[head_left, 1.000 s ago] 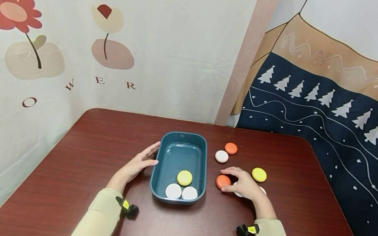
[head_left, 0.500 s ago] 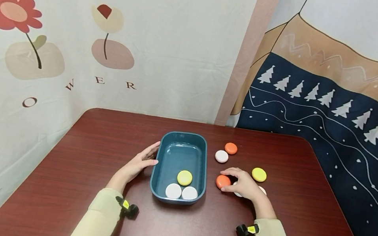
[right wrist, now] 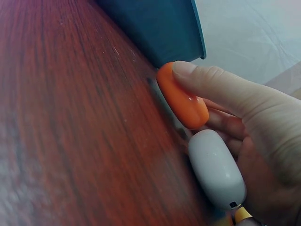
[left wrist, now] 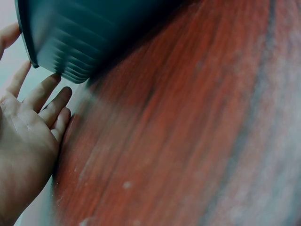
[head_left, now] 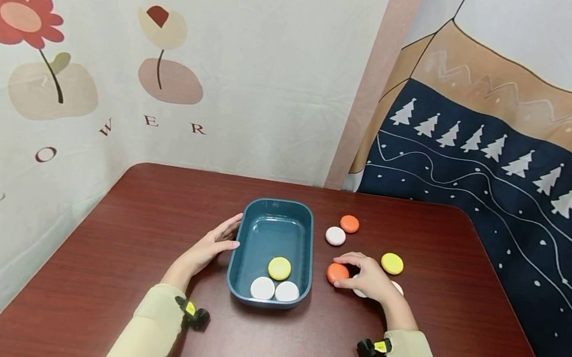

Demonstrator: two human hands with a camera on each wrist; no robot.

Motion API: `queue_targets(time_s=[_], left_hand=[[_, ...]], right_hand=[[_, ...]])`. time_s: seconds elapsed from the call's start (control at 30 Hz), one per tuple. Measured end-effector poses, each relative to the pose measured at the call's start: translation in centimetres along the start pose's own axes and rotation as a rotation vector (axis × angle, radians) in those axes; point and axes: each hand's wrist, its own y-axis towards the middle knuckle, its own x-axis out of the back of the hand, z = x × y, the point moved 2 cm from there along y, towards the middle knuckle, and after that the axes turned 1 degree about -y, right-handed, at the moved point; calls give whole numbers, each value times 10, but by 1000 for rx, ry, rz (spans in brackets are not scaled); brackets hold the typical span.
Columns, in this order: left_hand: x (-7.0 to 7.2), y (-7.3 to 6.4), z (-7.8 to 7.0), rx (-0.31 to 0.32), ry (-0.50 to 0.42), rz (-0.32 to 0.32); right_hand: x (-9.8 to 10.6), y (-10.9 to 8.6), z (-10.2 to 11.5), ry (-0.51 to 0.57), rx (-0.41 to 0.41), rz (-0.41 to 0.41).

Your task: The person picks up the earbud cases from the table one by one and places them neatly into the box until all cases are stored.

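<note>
My right hand (head_left: 370,280) pinches an orange rounded disc (head_left: 337,274) between thumb and fingers, right of the blue tray (head_left: 310,266). In the right wrist view, the thumb lies on the orange disc's near face. A white disc (right wrist: 216,169) sits beneath that palm, mostly hidden from the head view. My left hand (head_left: 207,249) has its fingers extended and touches the tray's left side. Inside the tray, a yellow disc (head_left: 279,269) and two white discs, one at left (head_left: 263,288) and one at right (head_left: 287,291), lie at the near end.
Beyond the right hand lie another orange disc (head_left: 349,223) and a white disc (head_left: 335,236). Right of its knuckles is a yellow disc (head_left: 392,263). White also shows behind the wrist. Everything rests on a reddish-brown table (head_left: 164,198) backed by printed cloths.
Both hands, the tray and the discs hold nearly the same places. The head view has shifted very slightly.
</note>
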Motion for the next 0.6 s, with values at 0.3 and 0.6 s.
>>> queue_targets(time_s=[0.3, 0.6], left_hand=[[0, 0, -1, 10, 2, -7], [-7, -7, -23, 28, 8, 14]], right_hand=[[1, 1, 1, 64, 11, -42], [5, 0, 9, 84, -13, -78]])
